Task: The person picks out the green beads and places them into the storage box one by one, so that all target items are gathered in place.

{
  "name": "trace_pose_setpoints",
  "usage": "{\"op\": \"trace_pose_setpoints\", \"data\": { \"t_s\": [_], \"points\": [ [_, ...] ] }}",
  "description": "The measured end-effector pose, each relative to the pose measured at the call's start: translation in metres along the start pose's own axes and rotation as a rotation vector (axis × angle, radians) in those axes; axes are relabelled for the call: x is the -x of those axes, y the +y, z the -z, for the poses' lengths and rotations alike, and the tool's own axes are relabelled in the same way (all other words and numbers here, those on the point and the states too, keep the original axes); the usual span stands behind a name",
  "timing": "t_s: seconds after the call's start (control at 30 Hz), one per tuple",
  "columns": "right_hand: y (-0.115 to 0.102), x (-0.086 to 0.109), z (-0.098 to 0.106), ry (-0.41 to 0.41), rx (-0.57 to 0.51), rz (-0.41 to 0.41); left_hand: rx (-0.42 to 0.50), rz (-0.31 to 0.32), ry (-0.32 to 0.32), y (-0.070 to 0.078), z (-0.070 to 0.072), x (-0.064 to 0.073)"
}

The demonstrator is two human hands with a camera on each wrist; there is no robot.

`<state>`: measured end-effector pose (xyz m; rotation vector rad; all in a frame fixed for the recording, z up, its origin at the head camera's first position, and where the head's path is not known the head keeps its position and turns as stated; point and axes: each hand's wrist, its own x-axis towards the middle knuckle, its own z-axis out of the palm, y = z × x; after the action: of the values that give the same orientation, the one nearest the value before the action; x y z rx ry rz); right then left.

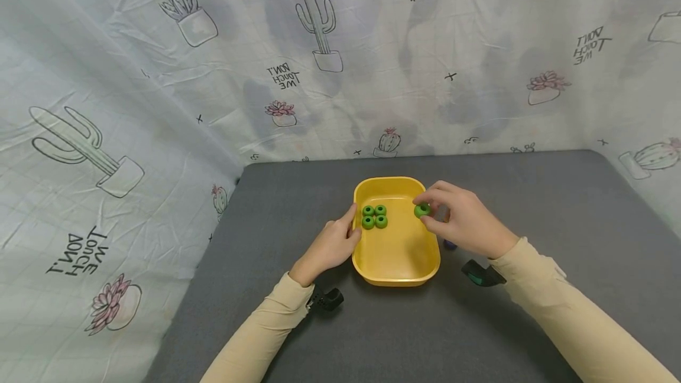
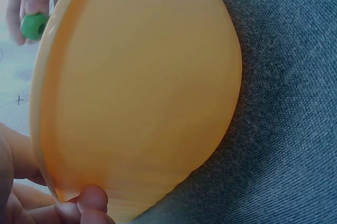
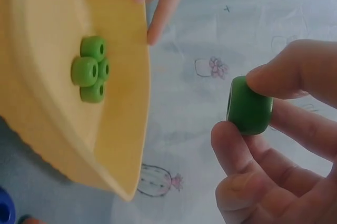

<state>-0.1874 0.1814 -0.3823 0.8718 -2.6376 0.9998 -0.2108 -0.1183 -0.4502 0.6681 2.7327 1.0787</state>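
Observation:
A yellow plastic tub (image 1: 396, 259) stands on the grey table, and several green beads (image 1: 380, 221) sit in a tight cluster by its left inner wall. At that left rim my left hand (image 1: 334, 242) grips the wall, with fingertips (image 2: 92, 198) against the outside and the thumb over the edge. My right hand (image 1: 468, 217) holds one more green bead (image 3: 249, 106) between thumb and fingers, above the tub's right rim. In the right wrist view, this barrel-shaped bead is apart from the tub.
A dark blue ring-like piece (image 3: 5, 209) lies on the table just right of the tub, partly hidden under my right hand. The grey table (image 1: 298, 194) reaches back to a white cloth (image 1: 362, 99) printed with cacti, which also hangs along the left side.

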Motion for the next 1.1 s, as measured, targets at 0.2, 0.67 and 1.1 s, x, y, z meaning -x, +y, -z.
{"op": "trace_pose_setpoints", "data": {
  "t_s": [0.2, 0.67, 1.1],
  "points": [
    [-0.003, -0.018, -0.008, -0.028, 0.001, -0.003, 0.006, -0.005, -0.001, 0.0, 0.0, 0.0],
    [-0.006, -0.047, -0.034, -0.097, -0.061, 0.014, -0.018, 0.002, -0.007, 0.001, 0.0, -0.002],
    [0.001, -0.068, -0.069, -0.216, -0.065, -0.018, -0.025, 0.005, -0.008, 0.001, 0.001, -0.002]
  ]
}}
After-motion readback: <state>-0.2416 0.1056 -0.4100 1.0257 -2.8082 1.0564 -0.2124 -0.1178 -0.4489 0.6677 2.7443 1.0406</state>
